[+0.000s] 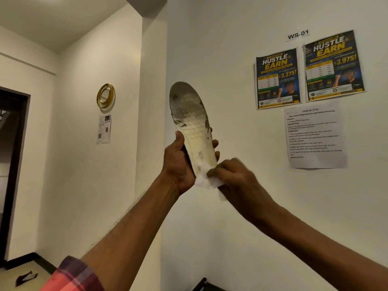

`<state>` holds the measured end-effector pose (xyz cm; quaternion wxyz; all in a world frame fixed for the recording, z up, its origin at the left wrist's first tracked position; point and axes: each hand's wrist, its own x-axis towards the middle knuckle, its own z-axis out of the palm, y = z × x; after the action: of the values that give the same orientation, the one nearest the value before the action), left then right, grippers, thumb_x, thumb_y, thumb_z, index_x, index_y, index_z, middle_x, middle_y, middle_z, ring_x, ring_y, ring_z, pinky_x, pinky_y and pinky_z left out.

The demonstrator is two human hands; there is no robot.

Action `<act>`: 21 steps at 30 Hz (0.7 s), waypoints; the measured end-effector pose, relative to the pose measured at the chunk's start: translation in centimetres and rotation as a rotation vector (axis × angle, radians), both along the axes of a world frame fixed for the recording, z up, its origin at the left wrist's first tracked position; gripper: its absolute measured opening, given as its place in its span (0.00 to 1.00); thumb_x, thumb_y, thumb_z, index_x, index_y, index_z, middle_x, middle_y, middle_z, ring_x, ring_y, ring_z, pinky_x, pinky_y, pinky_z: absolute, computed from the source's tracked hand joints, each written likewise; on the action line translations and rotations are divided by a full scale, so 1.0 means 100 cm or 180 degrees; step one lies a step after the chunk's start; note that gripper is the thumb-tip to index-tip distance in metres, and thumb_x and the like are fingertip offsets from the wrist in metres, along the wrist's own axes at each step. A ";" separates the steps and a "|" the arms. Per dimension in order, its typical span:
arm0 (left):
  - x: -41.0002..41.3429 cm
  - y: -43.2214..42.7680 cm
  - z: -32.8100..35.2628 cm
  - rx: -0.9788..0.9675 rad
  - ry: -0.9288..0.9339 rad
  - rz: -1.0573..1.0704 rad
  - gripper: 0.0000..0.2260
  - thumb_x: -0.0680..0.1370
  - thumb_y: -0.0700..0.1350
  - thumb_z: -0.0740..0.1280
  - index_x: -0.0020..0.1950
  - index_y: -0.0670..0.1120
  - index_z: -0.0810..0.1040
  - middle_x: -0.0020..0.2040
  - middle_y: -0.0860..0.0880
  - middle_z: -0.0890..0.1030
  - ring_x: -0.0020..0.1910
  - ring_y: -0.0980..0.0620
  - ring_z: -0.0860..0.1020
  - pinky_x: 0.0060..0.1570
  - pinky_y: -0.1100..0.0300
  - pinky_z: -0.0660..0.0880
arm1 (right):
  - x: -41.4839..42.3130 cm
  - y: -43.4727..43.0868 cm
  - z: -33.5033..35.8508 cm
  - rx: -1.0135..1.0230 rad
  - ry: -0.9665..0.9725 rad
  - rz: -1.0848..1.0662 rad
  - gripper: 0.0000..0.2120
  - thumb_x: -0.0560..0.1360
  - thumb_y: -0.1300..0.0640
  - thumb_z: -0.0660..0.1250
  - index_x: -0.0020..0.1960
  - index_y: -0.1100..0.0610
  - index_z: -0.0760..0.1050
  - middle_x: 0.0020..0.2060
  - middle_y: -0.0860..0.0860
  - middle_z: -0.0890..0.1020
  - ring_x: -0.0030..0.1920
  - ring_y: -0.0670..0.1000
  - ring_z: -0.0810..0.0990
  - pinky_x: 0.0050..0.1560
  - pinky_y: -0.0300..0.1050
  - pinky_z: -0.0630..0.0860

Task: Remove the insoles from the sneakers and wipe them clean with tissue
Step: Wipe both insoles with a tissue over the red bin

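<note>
Plain cream walls meet at a corner here, with a dark doorway off at nine o'clock and a round gold wall ornament beside it. Held up in front of the corner is a worn off-white foam insole, grey-black with grime over its toe half and cleaner toward the heel. Its long axis runs nearly upright, toe at twelve o'clock, heel at six, leaning slightly left at the top.

The left hand has its fingers clamped round the insole's lower half, thumb on the near edge. The right hand comes in from four o'clock, fingers pinched shut on a crumpled white tissue pressed against the heel end. So the dirt lies toward twelve o'clock from the tissue, straight up the insole's length; the wipe, I'd judge, needs to travel that way.

Printed on the insole I can read "TION". On the wall at two o'clock: a "WS-01" label, two dark posters reading "HUSTLE EARN" with "3,375!" and "3,975!", and a white task sheet whose text is mostly too small to read.
</note>
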<state>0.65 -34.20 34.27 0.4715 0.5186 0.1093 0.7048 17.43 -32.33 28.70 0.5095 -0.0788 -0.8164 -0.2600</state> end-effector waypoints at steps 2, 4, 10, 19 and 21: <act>0.004 0.000 0.000 0.0012 -0.0008 -0.0007 0.31 0.84 0.65 0.49 0.64 0.43 0.80 0.60 0.45 0.82 0.55 0.44 0.80 0.56 0.47 0.76 | -0.002 -0.002 0.000 0.0021 -0.0007 -0.0049 0.16 0.67 0.64 0.79 0.53 0.61 0.82 0.48 0.58 0.82 0.47 0.57 0.79 0.43 0.51 0.82; 0.005 -0.001 0.001 -0.0005 0.0062 0.0013 0.31 0.83 0.65 0.49 0.64 0.44 0.79 0.60 0.45 0.82 0.55 0.44 0.81 0.55 0.48 0.77 | -0.007 -0.004 -0.007 0.0318 -0.0250 -0.0183 0.17 0.67 0.63 0.80 0.54 0.61 0.82 0.49 0.58 0.82 0.49 0.58 0.80 0.48 0.50 0.82; 0.010 -0.003 0.000 -0.0018 -0.0034 -0.0127 0.31 0.84 0.64 0.49 0.65 0.42 0.78 0.60 0.45 0.81 0.56 0.44 0.79 0.59 0.46 0.75 | -0.011 0.002 -0.001 0.0181 0.0095 -0.0120 0.14 0.69 0.67 0.77 0.53 0.63 0.81 0.46 0.59 0.82 0.48 0.59 0.79 0.49 0.53 0.81; 0.015 -0.009 -0.001 -0.0118 -0.0003 -0.0132 0.30 0.84 0.64 0.49 0.68 0.42 0.76 0.59 0.44 0.81 0.56 0.43 0.79 0.58 0.45 0.78 | -0.012 0.004 -0.009 0.0342 -0.0040 -0.0038 0.15 0.71 0.63 0.77 0.56 0.63 0.81 0.48 0.58 0.82 0.50 0.57 0.80 0.48 0.50 0.81; 0.013 -0.009 -0.002 -0.0103 -0.0085 -0.0098 0.30 0.84 0.63 0.50 0.68 0.42 0.76 0.59 0.44 0.81 0.57 0.43 0.79 0.60 0.43 0.76 | -0.007 0.011 0.000 0.0120 0.0263 0.0043 0.17 0.68 0.67 0.79 0.56 0.63 0.82 0.46 0.58 0.81 0.47 0.58 0.80 0.42 0.52 0.81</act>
<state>1.97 -35.12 34.11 0.4921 0.5031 0.1064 0.7025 16.69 -31.19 28.74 0.5459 -0.0744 -0.7902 -0.2684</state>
